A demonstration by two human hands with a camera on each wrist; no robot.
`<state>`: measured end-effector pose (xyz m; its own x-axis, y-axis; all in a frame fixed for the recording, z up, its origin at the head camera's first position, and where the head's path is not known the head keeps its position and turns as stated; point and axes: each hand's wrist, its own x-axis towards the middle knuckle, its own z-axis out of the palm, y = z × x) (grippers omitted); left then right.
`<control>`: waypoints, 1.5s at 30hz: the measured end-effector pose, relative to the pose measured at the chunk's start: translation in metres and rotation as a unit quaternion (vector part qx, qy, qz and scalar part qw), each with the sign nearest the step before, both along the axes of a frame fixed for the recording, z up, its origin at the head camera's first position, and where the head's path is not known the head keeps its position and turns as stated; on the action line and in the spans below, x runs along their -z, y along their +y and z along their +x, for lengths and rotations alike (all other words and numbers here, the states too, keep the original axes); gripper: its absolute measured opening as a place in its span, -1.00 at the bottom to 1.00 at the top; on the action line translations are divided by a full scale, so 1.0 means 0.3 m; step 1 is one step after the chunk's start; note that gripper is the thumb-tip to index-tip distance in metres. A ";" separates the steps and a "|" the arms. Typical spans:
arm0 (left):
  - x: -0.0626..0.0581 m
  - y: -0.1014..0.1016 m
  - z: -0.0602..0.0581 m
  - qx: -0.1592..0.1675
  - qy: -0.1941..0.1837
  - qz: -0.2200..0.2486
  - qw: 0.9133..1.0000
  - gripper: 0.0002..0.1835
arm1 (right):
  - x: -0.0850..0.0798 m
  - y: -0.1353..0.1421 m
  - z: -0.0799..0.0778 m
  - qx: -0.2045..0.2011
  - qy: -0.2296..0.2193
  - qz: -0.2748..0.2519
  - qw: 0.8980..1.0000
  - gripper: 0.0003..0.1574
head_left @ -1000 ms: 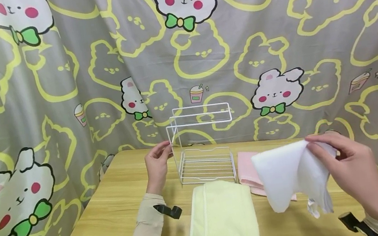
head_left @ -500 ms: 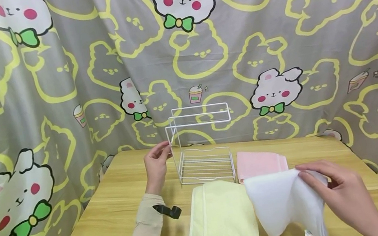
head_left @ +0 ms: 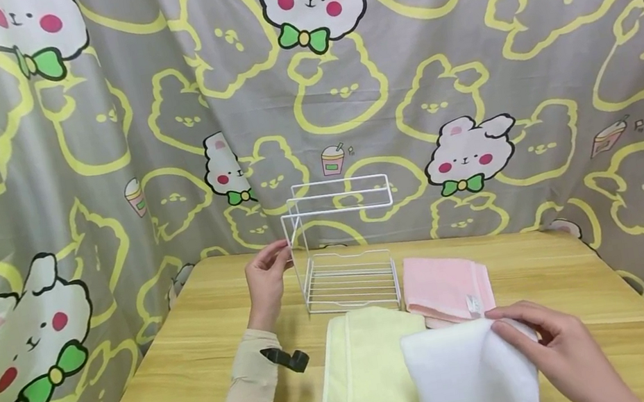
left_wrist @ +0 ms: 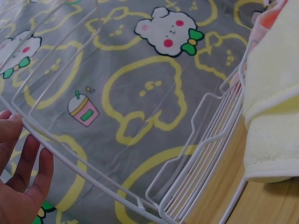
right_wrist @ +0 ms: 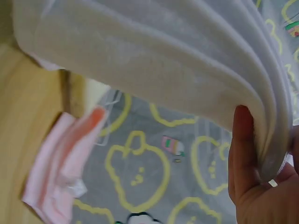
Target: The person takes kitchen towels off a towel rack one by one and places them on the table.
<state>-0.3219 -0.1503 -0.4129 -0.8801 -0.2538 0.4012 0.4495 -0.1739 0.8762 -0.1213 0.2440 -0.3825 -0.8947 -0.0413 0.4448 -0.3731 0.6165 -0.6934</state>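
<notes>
My left hand (head_left: 267,283) pinches an upright wire of a white wire rack (head_left: 339,211) at its left side. In the left wrist view the thumb lies on the wire and the fingers (left_wrist: 44,170) are curled behind it. My right hand (head_left: 555,340) pinches the top of a folded white towel (head_left: 465,368) between thumb and fingers. The towel hangs down and covers the right part of a folded yellow towel (head_left: 375,361) in the head view. Just behind it lies a folded pink towel (head_left: 443,284) with a small white label. The white towel's lower end runs out of view.
The rack stands near the back of a wooden table (head_left: 163,395), its slatted base behind the yellow towel. A printed grey curtain (head_left: 248,51) hangs behind the table and along its sides. Black wrist straps show on the left sleeve (head_left: 259,365).
My right hand has brought the white towel left and toward the front, from before the pink towel to over the yellow one. The pink towel is uncovered. My left hand stays at the rack.
</notes>
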 end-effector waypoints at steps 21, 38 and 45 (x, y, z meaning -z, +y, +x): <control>-0.002 -0.002 0.002 0.000 0.000 -0.003 1.000 -0.72 | 0.178 0.130 -0.215 0.038 -0.083 0.090 0.992 -0.70; -0.006 0.001 0.005 0.005 0.004 0.009 1.000 -0.72 | 0.254 0.185 -0.288 0.024 -0.145 0.118 0.982 -0.72; -0.006 -0.001 0.007 0.004 0.003 0.001 1.000 -0.73 | 0.258 0.189 -0.294 0.025 -0.151 0.125 0.980 -0.73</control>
<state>-0.3198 -0.1506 -0.4111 -0.8794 -0.2478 0.4065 0.4540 -0.1796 0.8727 -0.2095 0.3006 -0.4599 -0.9876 -0.0680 0.1417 -0.1396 0.7940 -0.5917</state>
